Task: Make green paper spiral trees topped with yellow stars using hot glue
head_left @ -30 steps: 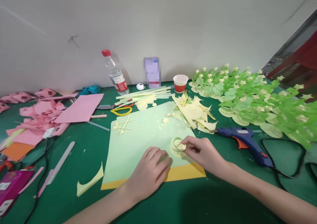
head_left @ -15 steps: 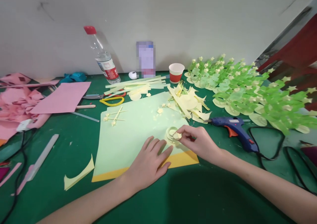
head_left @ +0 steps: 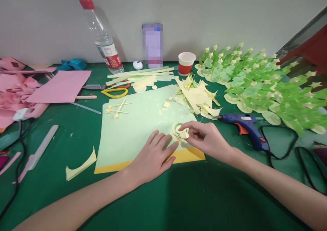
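My left hand [head_left: 155,154] rests with spread fingers on the pale green sheet [head_left: 127,135], holding nothing, its index finger near a coiled paper ring [head_left: 176,131]. At the ring's right side is my right hand [head_left: 208,137], its thumb and index finger at a small pale yellow paper piece [head_left: 184,135]. The fingers are slightly apart and partly hide the piece. Thin paper stems with small tips [head_left: 120,109] lie crossed at the sheet's upper left. A yellow strip [head_left: 190,154] shows along the sheet's lower edge.
A blue glue gun [head_left: 244,122] lies right of the sheet, below many green paper plants [head_left: 268,84]. Behind are yellow scraps [head_left: 196,96], a paper cup [head_left: 186,63], scissors [head_left: 114,92], a phone [head_left: 153,47] and a bottle [head_left: 108,54]. Pink paper [head_left: 61,88] lies left.
The view has tilted down slightly, so things sit higher in the picture behind. My right thumb and index finger have parted a little at the small paper piece. My left hand stays on the sheet.
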Action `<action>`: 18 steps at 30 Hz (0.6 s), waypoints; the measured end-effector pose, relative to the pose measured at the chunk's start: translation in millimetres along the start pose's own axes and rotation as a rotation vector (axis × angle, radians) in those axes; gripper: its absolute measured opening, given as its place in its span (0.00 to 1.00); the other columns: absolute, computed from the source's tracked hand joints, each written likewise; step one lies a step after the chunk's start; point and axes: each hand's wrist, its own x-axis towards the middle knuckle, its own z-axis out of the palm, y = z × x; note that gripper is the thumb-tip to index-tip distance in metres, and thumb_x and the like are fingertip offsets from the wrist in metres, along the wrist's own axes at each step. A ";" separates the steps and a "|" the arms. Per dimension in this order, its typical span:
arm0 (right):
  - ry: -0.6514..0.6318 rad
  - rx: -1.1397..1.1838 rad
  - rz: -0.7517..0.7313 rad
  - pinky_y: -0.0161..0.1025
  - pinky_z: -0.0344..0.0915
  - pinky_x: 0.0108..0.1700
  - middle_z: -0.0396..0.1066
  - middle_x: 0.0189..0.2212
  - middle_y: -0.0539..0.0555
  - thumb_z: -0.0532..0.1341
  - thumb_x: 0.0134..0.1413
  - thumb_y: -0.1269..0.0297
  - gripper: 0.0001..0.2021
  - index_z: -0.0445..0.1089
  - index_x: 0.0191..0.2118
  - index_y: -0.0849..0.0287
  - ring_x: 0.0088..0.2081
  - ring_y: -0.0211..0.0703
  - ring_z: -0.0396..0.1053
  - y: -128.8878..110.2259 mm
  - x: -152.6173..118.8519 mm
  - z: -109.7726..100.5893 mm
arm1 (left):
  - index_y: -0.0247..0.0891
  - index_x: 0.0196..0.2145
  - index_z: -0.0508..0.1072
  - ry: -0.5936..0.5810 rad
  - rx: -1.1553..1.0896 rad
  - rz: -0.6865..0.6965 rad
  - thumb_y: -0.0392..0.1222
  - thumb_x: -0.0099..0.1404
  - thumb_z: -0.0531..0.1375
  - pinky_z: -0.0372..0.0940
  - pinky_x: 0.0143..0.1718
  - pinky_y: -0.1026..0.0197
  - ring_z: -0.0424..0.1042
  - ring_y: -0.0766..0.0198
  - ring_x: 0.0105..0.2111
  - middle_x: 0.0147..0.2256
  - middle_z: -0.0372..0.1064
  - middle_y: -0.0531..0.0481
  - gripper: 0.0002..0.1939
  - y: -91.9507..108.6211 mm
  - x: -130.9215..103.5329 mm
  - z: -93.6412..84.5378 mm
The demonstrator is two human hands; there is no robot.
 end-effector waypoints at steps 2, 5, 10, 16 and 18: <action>-0.007 0.013 0.004 0.28 0.51 0.20 0.51 0.14 0.42 0.52 0.44 0.71 0.10 0.66 0.35 0.64 0.17 0.29 0.47 -0.3 -0.1 -0.1 | 0.37 0.48 0.62 -0.001 -0.001 -0.001 0.44 0.64 0.45 0.52 0.51 0.43 0.58 0.53 0.46 0.45 0.62 0.41 0.17 0.5 0.0 -0.2; -0.011 0.030 0.010 0.29 0.53 0.22 0.53 0.14 0.43 0.54 0.46 0.68 0.10 0.66 0.36 0.64 0.17 0.29 0.48 1.0 0.0 0.6 | 0.37 0.48 0.62 -0.011 -0.011 -0.008 0.43 0.64 0.45 0.52 0.52 0.44 0.58 0.54 0.46 0.45 0.62 0.42 0.17 1.5 -0.8 -0.7; 0.003 0.028 0.022 0.30 0.51 0.20 0.55 0.14 0.43 0.56 0.47 0.64 0.12 0.65 0.37 0.65 0.16 0.29 0.49 4.1 0.7 1.5 | 0.38 0.49 0.62 -0.011 -0.017 -0.014 0.43 0.65 0.45 0.50 0.53 0.44 0.58 0.55 0.47 0.46 0.62 0.42 0.17 1.2 -0.9 0.1; 0.007 0.046 0.041 0.30 0.51 0.20 0.54 0.13 0.43 0.55 0.46 0.64 0.09 0.65 0.33 0.64 0.16 0.30 0.50 3.9 1.4 1.1 | 0.37 0.49 0.62 0.002 -0.004 -0.005 0.43 0.65 0.45 0.51 0.52 0.43 0.58 0.55 0.46 0.45 0.62 0.43 0.17 -0.2 -0.9 1.7; 0.025 0.026 0.035 0.30 0.51 0.20 0.53 0.13 0.43 0.54 0.46 0.66 0.07 0.65 0.30 0.63 0.16 0.30 0.49 3.3 1.6 0.5 | 0.37 0.49 0.62 0.004 0.000 -0.001 0.43 0.65 0.45 0.51 0.52 0.43 0.58 0.55 0.46 0.45 0.62 0.43 0.17 -0.1 -1.2 1.4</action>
